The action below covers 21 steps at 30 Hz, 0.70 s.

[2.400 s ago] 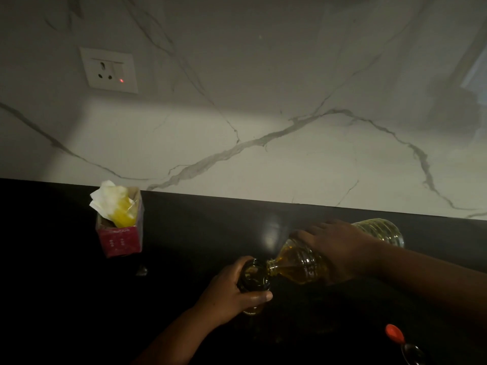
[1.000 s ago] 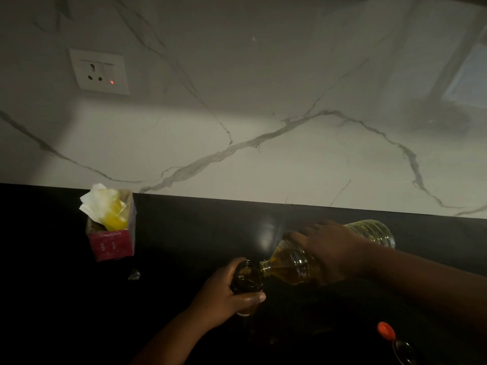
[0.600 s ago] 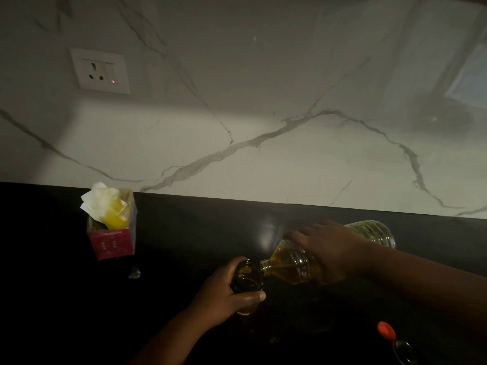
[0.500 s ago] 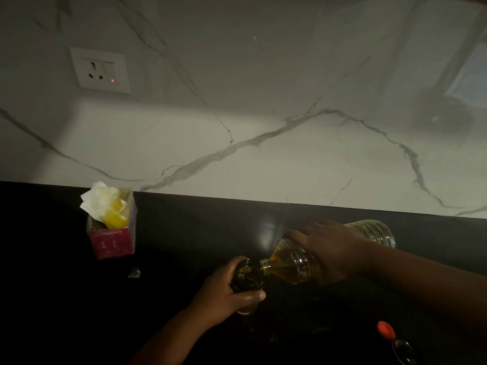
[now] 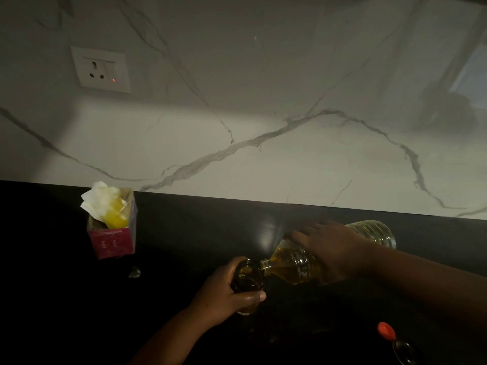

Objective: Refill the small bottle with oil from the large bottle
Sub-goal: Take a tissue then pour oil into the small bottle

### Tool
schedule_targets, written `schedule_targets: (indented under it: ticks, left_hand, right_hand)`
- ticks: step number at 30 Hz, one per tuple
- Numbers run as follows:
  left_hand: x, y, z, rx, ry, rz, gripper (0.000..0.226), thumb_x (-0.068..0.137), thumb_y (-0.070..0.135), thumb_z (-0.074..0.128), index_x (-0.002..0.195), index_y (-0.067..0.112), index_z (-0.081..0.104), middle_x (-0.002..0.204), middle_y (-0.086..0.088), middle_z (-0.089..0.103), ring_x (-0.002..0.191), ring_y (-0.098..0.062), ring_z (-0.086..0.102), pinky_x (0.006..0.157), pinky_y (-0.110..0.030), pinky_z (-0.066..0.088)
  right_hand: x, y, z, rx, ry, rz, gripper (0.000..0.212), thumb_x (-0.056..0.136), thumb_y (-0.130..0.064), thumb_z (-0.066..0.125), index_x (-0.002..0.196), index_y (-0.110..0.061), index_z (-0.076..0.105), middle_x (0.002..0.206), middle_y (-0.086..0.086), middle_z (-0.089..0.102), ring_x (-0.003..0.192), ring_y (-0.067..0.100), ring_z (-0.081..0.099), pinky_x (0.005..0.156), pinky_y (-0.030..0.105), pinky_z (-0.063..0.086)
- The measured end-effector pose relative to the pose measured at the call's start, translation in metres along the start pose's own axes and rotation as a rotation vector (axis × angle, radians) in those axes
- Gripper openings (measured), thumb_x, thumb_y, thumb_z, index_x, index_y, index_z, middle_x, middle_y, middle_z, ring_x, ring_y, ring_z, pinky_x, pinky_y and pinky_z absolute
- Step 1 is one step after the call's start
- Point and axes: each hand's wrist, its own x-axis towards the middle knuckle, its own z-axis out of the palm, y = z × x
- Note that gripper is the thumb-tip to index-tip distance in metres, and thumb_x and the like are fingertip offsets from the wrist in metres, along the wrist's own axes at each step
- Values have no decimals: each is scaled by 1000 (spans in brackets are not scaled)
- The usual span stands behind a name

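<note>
Low in the frame's centre, the left hand (image 5: 224,296) grips the small bottle (image 5: 247,279) upright on the dark tabletop (image 5: 184,233). The right hand (image 5: 329,248) clasps the large bottle (image 5: 295,264), tipped nearly flat, mouth at the small bottle's opening. An orange cap (image 5: 386,331) lies lower right.

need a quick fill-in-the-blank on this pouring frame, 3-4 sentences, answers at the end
1. The right hand tips the large bottle so its neck meets the mouth of the small ____.
2. The left hand steadies the small bottle on the ____ countertop.
3. The loose cap near the bottom right edge is ____ in colour.
4. The red carton with tissue stands to the ____ of both hands.

Missing words: bottle; black; orange; left
</note>
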Motion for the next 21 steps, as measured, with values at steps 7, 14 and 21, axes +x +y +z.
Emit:
schedule_targets:
  ticks: [7,14,21]
  left_hand:
    - [-2,3,0,0,0,4,66,54,64,79,111,59,47,121,17,59,114,-4,57,101,-35,49]
    - [-2,2,-1,2,0,15,58,66,47,84,110,55,47,118,16,59,110,0,57,97,-28,49]
    - [-3,2,-1,-12,8,15,60,64,50,84,110,57,47,120,15,59,111,-2,57,97,-29,49]
  right_hand:
    - [-1,-1,-2,11,-4,3,99,68,-61,68,145,-25,16,134,3,50,120,23,49,102,36,37]
    - [1,0,-2,-10,0,-6,102,67,-61,68,146,-25,15,133,3,50,119,23,50,100,35,38]
    - [1,0,-1,-1,-1,-1,102,67,-62,68,146,-25,15,133,3,50,119,23,50,101,36,37]
